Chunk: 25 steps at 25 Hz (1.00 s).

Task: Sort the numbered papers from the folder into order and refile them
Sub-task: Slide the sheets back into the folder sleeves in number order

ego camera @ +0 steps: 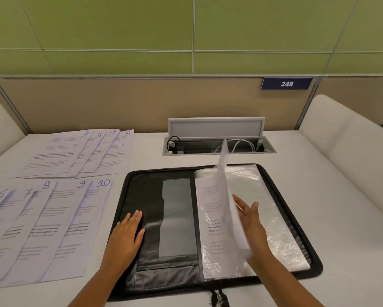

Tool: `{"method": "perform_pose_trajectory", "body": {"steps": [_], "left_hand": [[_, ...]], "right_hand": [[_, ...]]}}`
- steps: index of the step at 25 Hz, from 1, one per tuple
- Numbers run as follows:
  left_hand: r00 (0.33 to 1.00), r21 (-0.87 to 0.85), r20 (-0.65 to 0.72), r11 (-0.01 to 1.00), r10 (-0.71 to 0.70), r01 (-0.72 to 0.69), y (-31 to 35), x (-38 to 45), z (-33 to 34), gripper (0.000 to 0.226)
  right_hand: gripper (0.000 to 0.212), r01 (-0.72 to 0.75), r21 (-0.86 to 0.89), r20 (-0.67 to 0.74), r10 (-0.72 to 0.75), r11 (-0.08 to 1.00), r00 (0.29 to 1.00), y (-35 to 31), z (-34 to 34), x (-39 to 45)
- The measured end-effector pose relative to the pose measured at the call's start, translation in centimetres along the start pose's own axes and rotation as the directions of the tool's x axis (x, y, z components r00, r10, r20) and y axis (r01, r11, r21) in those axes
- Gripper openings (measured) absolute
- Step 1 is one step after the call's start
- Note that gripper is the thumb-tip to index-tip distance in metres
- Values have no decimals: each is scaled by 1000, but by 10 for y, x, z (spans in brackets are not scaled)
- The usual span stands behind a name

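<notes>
Nine numbered papers (pixel 53 196) beside open folder (pixel 208 229)

My black zip folder (pixel 155 218) lies open, one plastic sleeve (pixel 224 196) standing upright, beside fanned papers numbered 2–5 (pixel 75 151) and 6–10 (pixel 42 229).

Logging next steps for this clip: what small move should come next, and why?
Probably the right hand lays the raised sleeve flat to the left: it stands mid-turn over the open folder, while sheets 2 to 10 wait on the table.
</notes>
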<state>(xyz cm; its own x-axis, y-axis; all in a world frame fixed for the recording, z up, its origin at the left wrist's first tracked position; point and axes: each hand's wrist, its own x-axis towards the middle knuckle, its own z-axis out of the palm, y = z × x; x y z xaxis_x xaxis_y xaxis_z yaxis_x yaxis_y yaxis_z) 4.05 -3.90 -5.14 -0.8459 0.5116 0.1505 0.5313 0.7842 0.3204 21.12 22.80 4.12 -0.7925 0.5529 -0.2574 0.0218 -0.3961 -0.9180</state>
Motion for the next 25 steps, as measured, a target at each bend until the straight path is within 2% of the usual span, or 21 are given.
{"method": "perform_pose_trajectory", "body": {"steps": [1,3,5,8,10,12,14,16,17,20,22,24,25], "left_hand": [[1000,-21,-8,1000,-4,3,0,0,0,75],[1000,-41,-22,999,-3,2,1,-1,0,76],[1000,-56,-29,998,1,-3,0,-2,0,76],[1000,-98,10,995,-6,7,-6,-1,2,77],[1000,-77,3,997,13,-13,-10,-1,5,80],[996,-61,-89,998,-20,15,-9,-3,3,75],[956,-225,-211,962,-205,157,-1,-5,-5,59],[908,-492,-228,846,-352,205,5,-4,-11,53],[900,-567,-213,798,-380,203,8,-4,-13,55],[881,-689,-241,711,-408,140,2,-6,-13,53],[863,-769,-223,626,-454,131,-6,-5,-14,54],[878,-755,-197,639,-436,147,-7,-6,-17,55],[898,-704,-186,692,-398,161,-4,-6,-18,56]], "right_hand": [[53,-6,73,36,3,997,999,4,4,2],[59,4,92,110,-14,996,994,7,16,1],[57,17,-21,134,-14,1000,991,12,27,3],[54,80,-284,163,-35,956,986,22,35,8],[55,105,-359,189,-38,927,981,28,39,9],[58,129,-363,233,-44,923,971,35,41,11],[49,155,-369,278,-50,917,959,37,47,11],[39,172,-392,316,-43,904,948,36,57,10],[43,185,-416,333,-40,891,942,39,60,10],[75,263,-485,413,-46,834,909,56,63,14],[76,340,-582,458,-48,739,887,71,64,15],[72,472,-704,522,-64,531,851,82,68,16],[76,522,-755,550,-51,397,834,86,69,18]]}}
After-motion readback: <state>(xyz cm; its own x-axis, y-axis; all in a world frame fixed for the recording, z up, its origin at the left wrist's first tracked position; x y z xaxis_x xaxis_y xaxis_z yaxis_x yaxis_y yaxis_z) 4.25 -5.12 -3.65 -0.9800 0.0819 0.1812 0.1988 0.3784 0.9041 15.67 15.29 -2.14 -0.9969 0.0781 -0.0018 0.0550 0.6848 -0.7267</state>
